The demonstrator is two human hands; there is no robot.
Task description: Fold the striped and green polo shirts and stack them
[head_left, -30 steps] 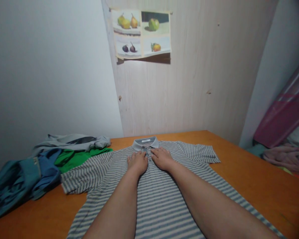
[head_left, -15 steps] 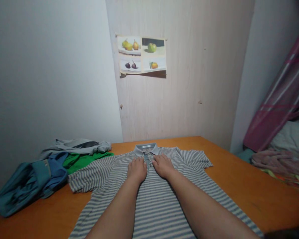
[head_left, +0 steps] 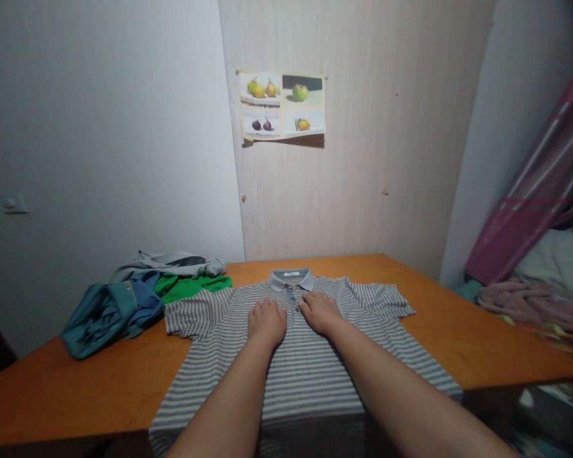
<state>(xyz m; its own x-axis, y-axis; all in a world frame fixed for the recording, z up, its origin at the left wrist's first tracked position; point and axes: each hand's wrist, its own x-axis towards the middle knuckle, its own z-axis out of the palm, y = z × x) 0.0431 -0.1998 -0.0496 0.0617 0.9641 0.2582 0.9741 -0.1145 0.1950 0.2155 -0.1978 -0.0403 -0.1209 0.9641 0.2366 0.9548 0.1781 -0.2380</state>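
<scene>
A grey-and-white striped polo shirt [head_left: 310,375] lies spread front side up, its grey collar [head_left: 307,280] at the far end and its short sleeves out to both sides. My left hand [head_left: 268,323] rests flat on the chest, left of the button placket, fingers apart. On the other side of the placket lies my right hand [head_left: 321,312], palm down, fingers stretched toward the collar. Neither hand grips the fabric. The shirt's lower end drops over the table's front edge, and my forearms cover part of its body.
The orange table [head_left: 90,394] meets a wooden panel at the back. Crumpled teal-blue [head_left: 100,318], green [head_left: 181,287] and grey [head_left: 172,262] clothes lie on the left. A fruit print [head_left: 282,105] hangs above. To the right are a pink curtain [head_left: 516,210] and a pinkish cloth [head_left: 535,302].
My view has shifted, so the table's front edge and a wall switch now show. My left hand sits slightly farther from the collar; the right stays near the placket.
</scene>
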